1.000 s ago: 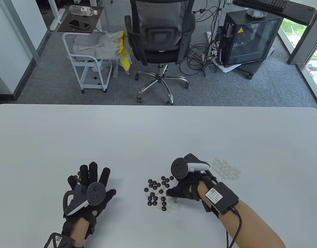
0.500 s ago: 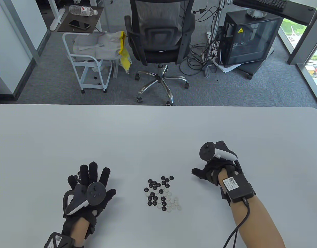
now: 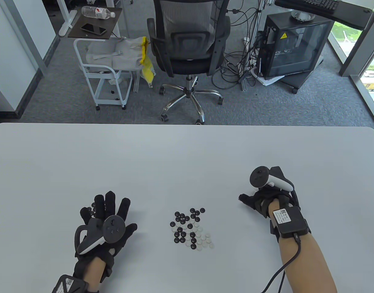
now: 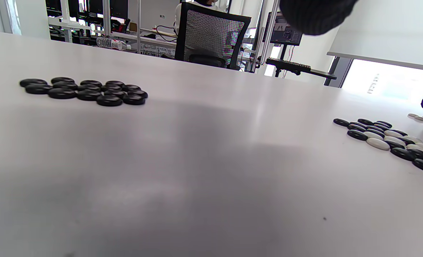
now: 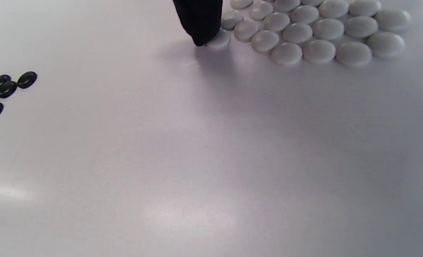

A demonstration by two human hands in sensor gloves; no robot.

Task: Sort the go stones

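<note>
The table view looks steeply down from above the near edge, while both wrist views skim low across the table [image 3: 187, 158], all sharing the mixed stone cluster [image 3: 190, 229]

Bare table [image 3: 187, 158] lies beyond the mixed stones [image 3: 190, 228] (hands flank them, well apart).
</note>
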